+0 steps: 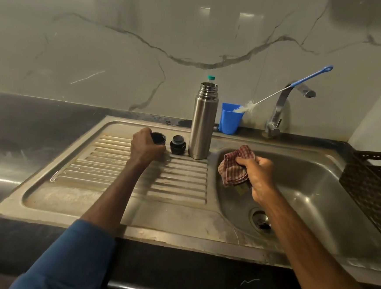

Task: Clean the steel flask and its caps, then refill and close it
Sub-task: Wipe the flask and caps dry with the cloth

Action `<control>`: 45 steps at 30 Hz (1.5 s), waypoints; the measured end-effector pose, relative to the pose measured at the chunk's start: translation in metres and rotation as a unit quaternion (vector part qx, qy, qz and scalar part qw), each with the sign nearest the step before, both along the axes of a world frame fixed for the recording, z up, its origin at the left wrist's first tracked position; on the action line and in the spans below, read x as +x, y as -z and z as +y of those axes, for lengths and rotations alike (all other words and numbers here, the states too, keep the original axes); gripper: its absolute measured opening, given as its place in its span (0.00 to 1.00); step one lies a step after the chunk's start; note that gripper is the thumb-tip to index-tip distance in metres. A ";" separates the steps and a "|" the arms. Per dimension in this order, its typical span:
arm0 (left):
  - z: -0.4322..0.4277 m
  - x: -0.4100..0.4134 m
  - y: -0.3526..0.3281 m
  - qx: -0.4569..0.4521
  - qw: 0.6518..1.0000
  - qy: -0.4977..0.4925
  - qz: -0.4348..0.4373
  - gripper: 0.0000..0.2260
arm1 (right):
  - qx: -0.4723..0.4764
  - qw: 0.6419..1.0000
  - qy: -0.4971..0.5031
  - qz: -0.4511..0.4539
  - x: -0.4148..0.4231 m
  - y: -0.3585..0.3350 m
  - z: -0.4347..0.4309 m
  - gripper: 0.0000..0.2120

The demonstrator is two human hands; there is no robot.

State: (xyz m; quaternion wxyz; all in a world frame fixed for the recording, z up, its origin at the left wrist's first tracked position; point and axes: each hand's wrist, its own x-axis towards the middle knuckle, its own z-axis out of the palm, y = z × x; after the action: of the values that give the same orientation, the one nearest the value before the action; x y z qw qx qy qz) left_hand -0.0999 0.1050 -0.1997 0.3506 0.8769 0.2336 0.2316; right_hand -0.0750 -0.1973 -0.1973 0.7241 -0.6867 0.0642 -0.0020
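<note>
Steel flask (203, 122) stands uncapped at mid-frame on the drainboard (105, 167), stopper (177, 145) just left of it, my left hand (147, 147) curled round the cup cap (158, 138), my right hand (257, 174) clutching a checked cloth (235, 168) over the sink (318, 181), so I judge cleaning unfinished, refilling and closing left.

The tall, cylindrical brushed-steel flask (202, 127) stands upright and uncapped, its ribbed, threaded neck open at the top, at the back right corner of the ridged steel drainboard (106, 160). Just to its left, apart from it, the small round black stopper cap (177, 145) sits on the drainboard. Further left, the dark cup-shaped outer cap (158, 138) stands mouth up, gripped by the left hand (146, 147).
</note>
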 end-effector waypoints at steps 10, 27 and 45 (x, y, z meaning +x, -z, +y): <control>-0.003 0.009 0.006 0.018 0.999 0.033 -0.008 0.27 | -0.012 1.000 0.005 -0.001 0.009 0.012 -0.006 0.04; -0.009 0.008 0.011 0.030 0.997 0.059 0.026 0.37 | -0.034 0.999 -0.002 -0.021 0.011 0.013 -0.007 0.06; -0.043 -0.002 -0.012 0.088 0.971 0.139 -0.174 0.34 | -0.100 0.994 -0.011 -0.048 0.013 0.012 -0.016 0.10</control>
State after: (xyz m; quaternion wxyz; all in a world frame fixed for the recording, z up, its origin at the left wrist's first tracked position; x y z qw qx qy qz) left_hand -0.1018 0.0623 -0.1881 0.3359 0.8744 0.0232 0.3495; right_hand -0.0620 -0.2130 -0.2090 0.6542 -0.7553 0.0217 -0.0332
